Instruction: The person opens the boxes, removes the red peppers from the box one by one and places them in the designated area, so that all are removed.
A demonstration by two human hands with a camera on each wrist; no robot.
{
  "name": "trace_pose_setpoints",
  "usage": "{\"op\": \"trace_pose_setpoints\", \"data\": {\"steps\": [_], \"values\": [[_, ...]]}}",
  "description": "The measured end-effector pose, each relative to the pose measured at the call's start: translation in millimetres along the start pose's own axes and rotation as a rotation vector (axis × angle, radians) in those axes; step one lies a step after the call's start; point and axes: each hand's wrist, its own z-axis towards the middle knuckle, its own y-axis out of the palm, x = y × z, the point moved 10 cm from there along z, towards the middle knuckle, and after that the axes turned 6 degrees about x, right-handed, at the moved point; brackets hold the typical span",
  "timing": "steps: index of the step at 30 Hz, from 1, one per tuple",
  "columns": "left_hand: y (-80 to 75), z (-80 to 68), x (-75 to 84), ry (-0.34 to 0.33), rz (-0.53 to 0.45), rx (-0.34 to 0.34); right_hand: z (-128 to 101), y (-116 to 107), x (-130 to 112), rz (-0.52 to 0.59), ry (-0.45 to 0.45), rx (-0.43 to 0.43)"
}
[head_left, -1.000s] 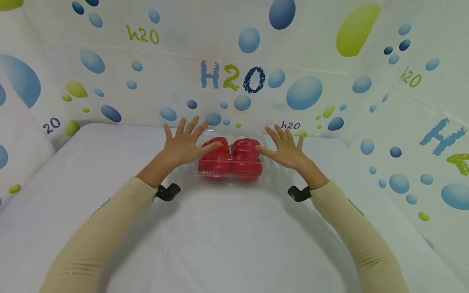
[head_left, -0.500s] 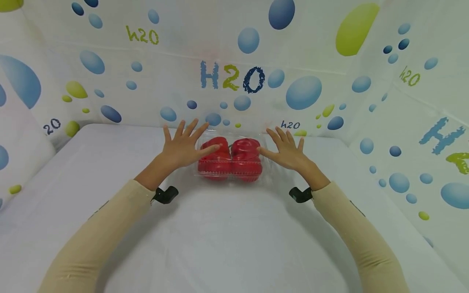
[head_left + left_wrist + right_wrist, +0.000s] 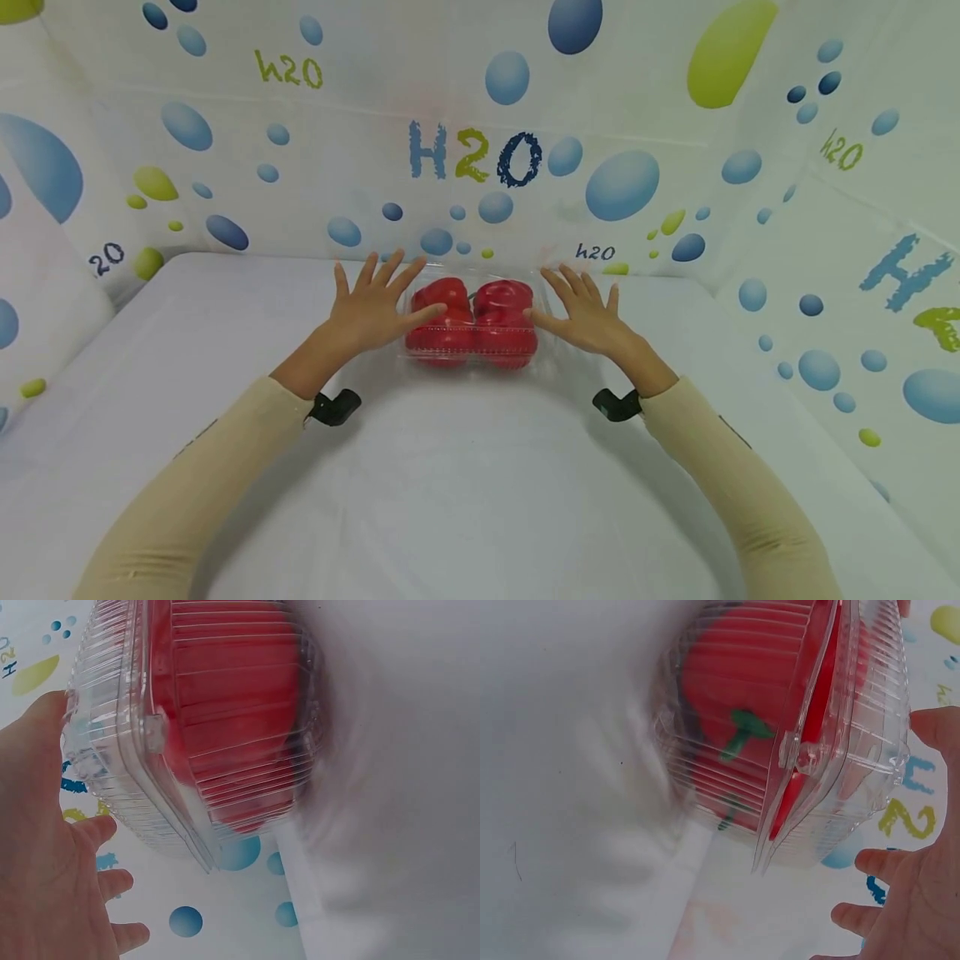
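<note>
Clamshell box (image 3: pixel 471 323): clear, two red peppers (image 3: pixel 472 321) inside, long axis running hand to hand.
Left hand (image 3: pixel 373 307): fingers spread, thumb on lid.
Right hand (image 3: pixel 583 315): fingers spread, thumb at box's end.

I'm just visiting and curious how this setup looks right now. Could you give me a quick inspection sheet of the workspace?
Surface: white table, smooth, bare in front.
Job's things: clear plastic clamshell box, lid down, with two red peppers inside; green stem shows in the right wrist view.
Clutter: nothing seen.
Hands: left hand and right hand flank the box, fingers spread, thumbs at its sides.
Cables: nothing seen; black wrist mounts only.
Surroundings: white walls printed with bubbles and H2O lettering.
</note>
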Motion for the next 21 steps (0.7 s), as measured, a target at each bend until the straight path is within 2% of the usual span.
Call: {"op": "trace_pose_setpoints", "data": {"steps": [8, 15, 21], "values": [[5.9, -4.0, 2.2, 0.023, -0.024, 0.014, -8, 4, -1, -0.004, -0.013, -0.004], [8.2, -8.6, 9.5, 0.081, -0.057, 0.047, -14, 13, -1, 0.062, -0.011, -0.046], [10.6, -11.2, 10.1, 0.089, -0.074, 0.054, -20, 19, -3, 0.089, -0.018, -0.062]]}}
